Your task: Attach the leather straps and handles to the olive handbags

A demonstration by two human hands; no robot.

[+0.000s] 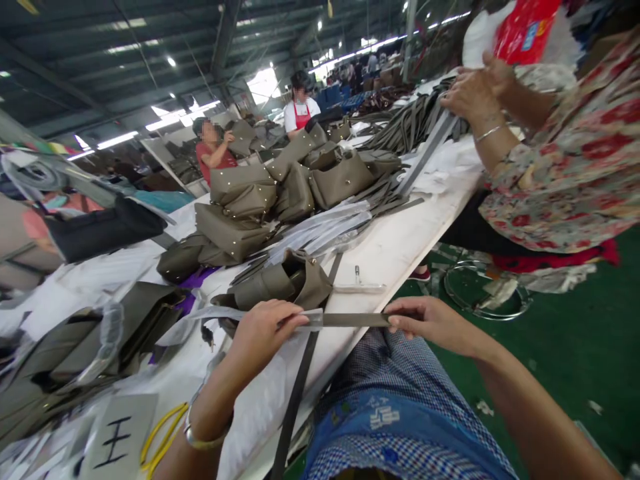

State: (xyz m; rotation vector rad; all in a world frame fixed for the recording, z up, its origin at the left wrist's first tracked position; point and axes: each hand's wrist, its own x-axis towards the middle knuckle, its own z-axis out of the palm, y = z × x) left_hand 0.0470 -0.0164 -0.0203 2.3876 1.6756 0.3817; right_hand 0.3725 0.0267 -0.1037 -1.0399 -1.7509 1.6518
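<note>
A flat olive-grey strap (355, 320) is stretched level between my two hands over the table's front edge. My left hand (267, 330) pinches it at the left, where a clear plastic sleeve (316, 319) covers it and trails off to the left. At the bare right end, the fingers and thumb of my right hand (417, 319) are closed on the strap. Just behind my left hand lies an olive-grey bag (280, 280). Another long dark strap (295, 400) runs down over the table edge, beneath the held one.
Olive-grey bags (245, 190) and plastic-wrapped straps (325, 230) cover the white table (400, 233). A metal tool (359, 287) lies near its edge. Yellow-handled scissors (163, 437) are at lower left. A person in a floral sleeve (575, 153) handles a strap at right; a stool (487, 290) stands below.
</note>
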